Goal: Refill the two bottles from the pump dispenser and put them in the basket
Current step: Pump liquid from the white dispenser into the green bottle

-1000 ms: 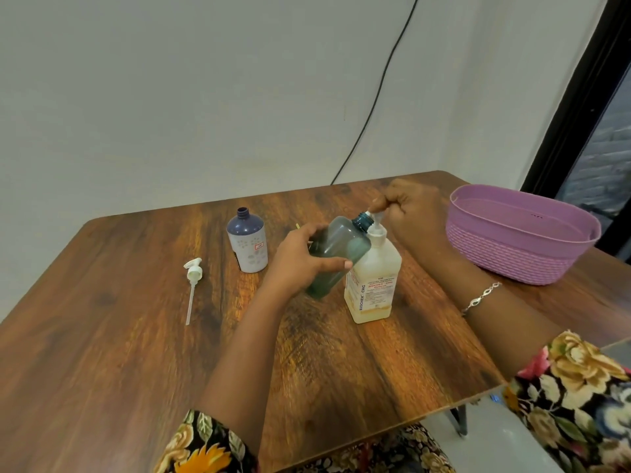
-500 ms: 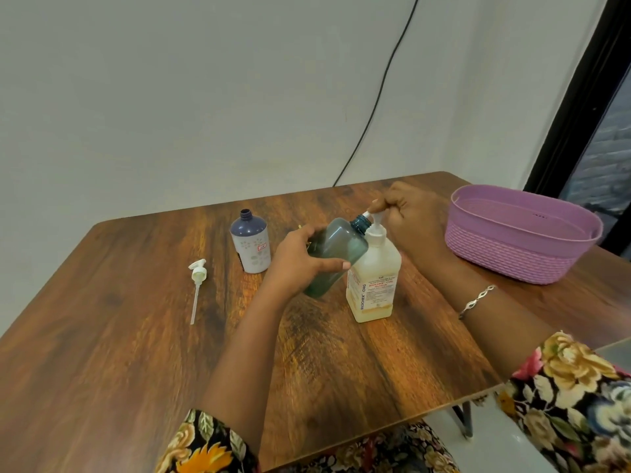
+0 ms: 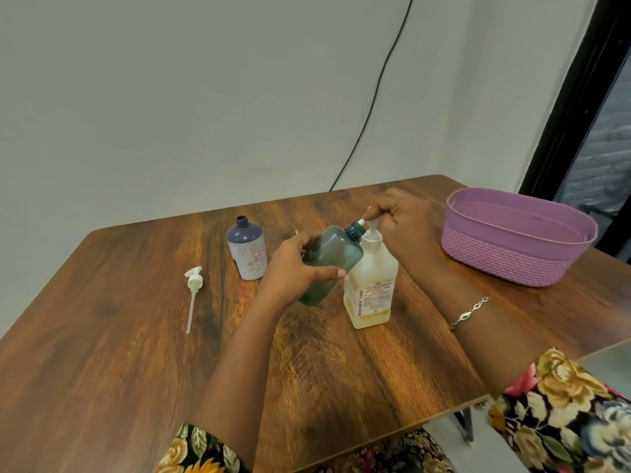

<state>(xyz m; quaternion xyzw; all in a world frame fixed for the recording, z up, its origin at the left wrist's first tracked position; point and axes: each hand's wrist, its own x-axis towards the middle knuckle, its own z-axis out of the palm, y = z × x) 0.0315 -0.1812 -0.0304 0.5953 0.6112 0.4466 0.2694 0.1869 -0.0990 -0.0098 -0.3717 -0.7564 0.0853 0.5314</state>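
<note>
A brown wood-grain table (image 3: 102,370) with rounded corners stands against a plain pale wall (image 3: 205,97). A black cable (image 3: 375,90) runs down the wall and goes behind the table's far edge at 12 o'clock. A dark frame (image 3: 573,97) rises at the right of the room, and a dark table leg (image 3: 464,425) shows under the near right edge.

The white pump dispenser (image 3: 372,295) stands upright near the middle of the table. Taking it as the centre:
- A lilac basket (image 3: 505,261) sits at 2 o'clock, well apart.
- A capless dark-blue bottle (image 3: 247,250) with a flowered label stands upright at 10 o'clock.
- A loose white pump (image 3: 194,281) with its tube lies flat at 9 o'clock, farther out.

The left hand (image 3: 293,271) wraps around a translucent green bottle (image 3: 327,264). The bottle is tilted, with its open neck up against the dispenser's spout and its body hiding the dispenser's left shoulder. The right hand (image 3: 403,216), fingers curled, holds the pump head from above and covers it. A silver bracelet (image 3: 469,312) circles that wrist. Both arms wear floral sleeves (image 3: 563,414).
</note>
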